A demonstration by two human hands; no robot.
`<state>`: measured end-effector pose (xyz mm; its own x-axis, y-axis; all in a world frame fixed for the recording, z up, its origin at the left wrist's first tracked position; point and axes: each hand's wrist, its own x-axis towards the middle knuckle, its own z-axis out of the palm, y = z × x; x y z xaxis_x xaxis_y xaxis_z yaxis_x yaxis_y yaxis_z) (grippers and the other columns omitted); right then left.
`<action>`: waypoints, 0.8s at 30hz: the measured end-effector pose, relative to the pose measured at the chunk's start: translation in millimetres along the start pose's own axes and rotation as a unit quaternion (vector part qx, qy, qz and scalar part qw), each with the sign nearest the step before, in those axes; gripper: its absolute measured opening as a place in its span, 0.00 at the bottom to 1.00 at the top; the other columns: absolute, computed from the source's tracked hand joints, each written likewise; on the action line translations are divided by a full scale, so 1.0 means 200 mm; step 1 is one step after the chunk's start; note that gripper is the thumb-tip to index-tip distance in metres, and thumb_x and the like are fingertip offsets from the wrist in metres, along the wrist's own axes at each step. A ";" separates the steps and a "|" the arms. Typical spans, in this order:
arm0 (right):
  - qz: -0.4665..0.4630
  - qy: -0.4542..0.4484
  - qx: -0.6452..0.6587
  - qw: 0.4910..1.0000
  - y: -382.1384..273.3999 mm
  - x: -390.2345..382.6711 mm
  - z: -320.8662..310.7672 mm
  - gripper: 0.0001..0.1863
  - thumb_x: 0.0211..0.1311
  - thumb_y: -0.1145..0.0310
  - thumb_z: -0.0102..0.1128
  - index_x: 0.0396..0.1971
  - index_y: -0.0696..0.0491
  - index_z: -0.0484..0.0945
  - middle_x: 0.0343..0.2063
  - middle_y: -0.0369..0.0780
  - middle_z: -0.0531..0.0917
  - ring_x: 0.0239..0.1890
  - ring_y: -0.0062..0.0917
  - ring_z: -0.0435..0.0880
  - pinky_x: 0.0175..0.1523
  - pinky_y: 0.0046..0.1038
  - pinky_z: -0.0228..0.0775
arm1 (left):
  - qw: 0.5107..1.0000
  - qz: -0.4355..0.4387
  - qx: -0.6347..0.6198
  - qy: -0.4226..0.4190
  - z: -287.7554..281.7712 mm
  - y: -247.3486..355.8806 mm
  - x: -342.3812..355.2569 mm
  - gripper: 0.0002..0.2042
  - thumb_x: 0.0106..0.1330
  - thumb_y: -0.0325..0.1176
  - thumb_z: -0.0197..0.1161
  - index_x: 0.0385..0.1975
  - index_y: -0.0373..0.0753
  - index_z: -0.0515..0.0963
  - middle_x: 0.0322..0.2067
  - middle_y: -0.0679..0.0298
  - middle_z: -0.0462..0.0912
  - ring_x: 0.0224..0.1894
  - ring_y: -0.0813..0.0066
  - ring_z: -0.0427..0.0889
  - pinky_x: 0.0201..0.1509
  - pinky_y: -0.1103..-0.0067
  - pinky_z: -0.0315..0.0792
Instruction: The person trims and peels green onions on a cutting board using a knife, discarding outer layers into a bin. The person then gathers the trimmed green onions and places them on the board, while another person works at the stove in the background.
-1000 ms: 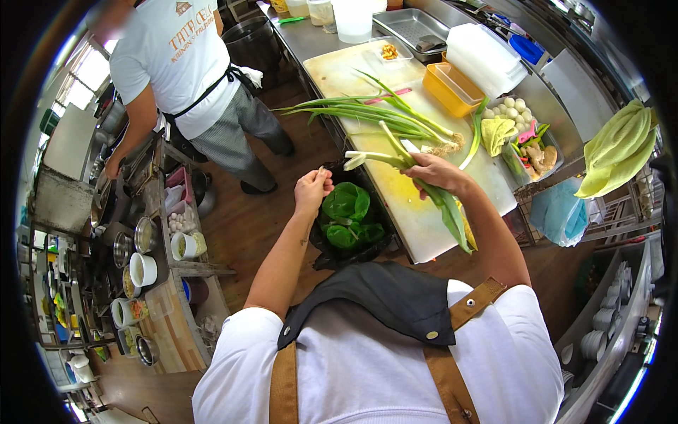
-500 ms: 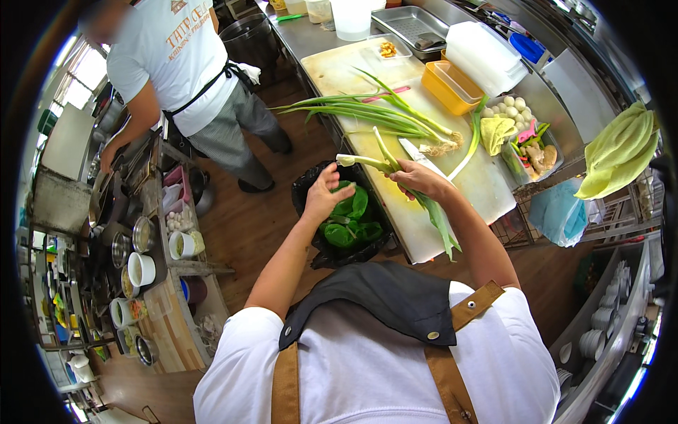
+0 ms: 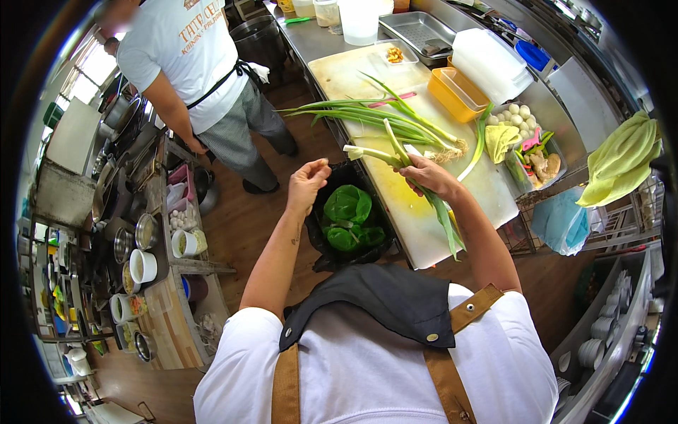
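Observation:
My right hand (image 3: pixel 429 177) grips pale green onion stalks (image 3: pixel 395 156) with long leaves hanging down over the white cutting board (image 3: pixel 480 212). A knife blade (image 3: pixel 414 150) shows partly behind the stalks. My left hand (image 3: pixel 308 182) is closed in a pinch left of the stalk tips, apart from them; whatever is between its fingers is too small to make out. Below and right of it is a black-lined bin (image 3: pixel 317 246) holding green plastic or leafy scraps (image 3: pixel 347 205). More green onions with roots (image 3: pixel 438 134) lie on the board beside a pink-handled tool (image 3: pixel 388 101).
A co-worker (image 3: pixel 187 85) stands at upper left by a cluttered shelf (image 3: pixel 173 290) of pots and bowls. The steel counter holds a yellow container (image 3: pixel 452 92), tray (image 3: pixel 411 32) and tub of white balls and vegetables (image 3: pixel 530 127). A yellow-green cloth (image 3: pixel 618 159) hangs at right.
My left hand reached to the stalk tips with spread fingers, then drew back leftward and closed. My right hand still holds the stalks. The co-worker's arm has shifted rightward.

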<state>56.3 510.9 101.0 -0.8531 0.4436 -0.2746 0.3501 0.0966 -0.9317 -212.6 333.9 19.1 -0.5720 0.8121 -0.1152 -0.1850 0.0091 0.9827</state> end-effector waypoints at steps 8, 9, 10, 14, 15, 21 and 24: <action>0.004 0.005 -0.041 0.999 -0.07 0.01 0.12 0.13 0.69 0.62 0.52 0.45 0.54 0.74 0.19 0.34 0.72 0.17 0.18 0.71 0.23 0.24 0.66 | 0.993 -0.078 -0.085 -0.023 0.18 0.10 -0.01 0.11 0.67 0.35 0.68 0.42 0.35 0.83 0.29 0.68 0.83 0.25 0.87 0.78 0.34 0.86 0.76; 0.011 0.013 -0.066 0.998 -0.06 0.01 0.10 0.13 0.68 0.62 0.52 0.45 0.54 0.74 0.19 0.35 0.72 0.17 0.19 0.71 0.22 0.25 0.66 | 0.997 -0.055 -0.043 -0.020 0.18 0.09 -0.01 0.10 0.67 0.35 0.68 0.41 0.34 0.83 0.28 0.68 0.83 0.25 0.87 0.77 0.34 0.87 0.76; 0.018 0.021 -0.090 0.996 -0.06 0.00 0.09 0.13 0.67 0.62 0.53 0.45 0.54 0.75 0.19 0.35 0.72 0.16 0.20 0.71 0.22 0.26 0.66 | 0.999 -0.033 -0.002 -0.017 0.18 0.08 -0.01 0.10 0.68 0.35 0.68 0.39 0.34 0.83 0.28 0.69 0.83 0.25 0.87 0.77 0.33 0.88 0.75; 0.056 0.024 -0.107 0.992 -0.08 -0.02 0.07 0.13 0.66 0.62 0.53 0.44 0.54 0.75 0.17 0.35 0.71 0.15 0.20 0.70 0.21 0.28 0.66 | 0.994 0.008 0.087 0.062 0.06 -0.05 0.05 0.09 0.68 0.34 0.68 0.35 0.34 0.85 0.24 0.70 0.82 0.24 0.88 0.75 0.31 0.88 0.73; 0.064 0.026 -0.110 0.992 -0.06 -0.02 0.06 0.13 0.66 0.62 0.53 0.44 0.54 0.75 0.17 0.35 0.71 0.15 0.20 0.70 0.21 0.28 0.65 | 0.986 0.020 0.155 0.064 0.07 -0.06 0.04 0.09 0.67 0.35 0.68 0.35 0.35 0.85 0.23 0.70 0.83 0.24 0.87 0.76 0.31 0.86 0.73; 0.087 0.038 -0.101 0.990 -0.03 -0.04 0.05 0.14 0.66 0.61 0.54 0.43 0.55 0.76 0.16 0.35 0.71 0.14 0.20 0.71 0.21 0.27 0.65 | 0.929 0.020 0.347 0.130 -0.01 -0.29 0.08 0.09 0.64 0.37 0.69 0.34 0.38 0.86 0.22 0.68 0.84 0.23 0.86 0.79 0.29 0.82 0.73; 0.058 0.022 -0.015 0.998 -0.03 -0.06 0.01 0.13 0.67 0.61 0.53 0.44 0.54 0.76 0.15 0.34 0.71 0.14 0.19 0.70 0.21 0.26 0.65 | 0.905 0.034 0.417 0.077 -0.07 -0.38 0.03 0.08 0.60 0.34 0.67 0.37 0.43 0.86 0.31 0.59 0.88 0.34 0.62 0.87 0.43 0.69 0.78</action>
<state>64.2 502.0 109.2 -0.7888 0.4917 -0.3689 0.4577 0.0692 -0.8864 -212.4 330.1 -58.6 -0.6765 0.7365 -0.0053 0.4860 0.4518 0.7481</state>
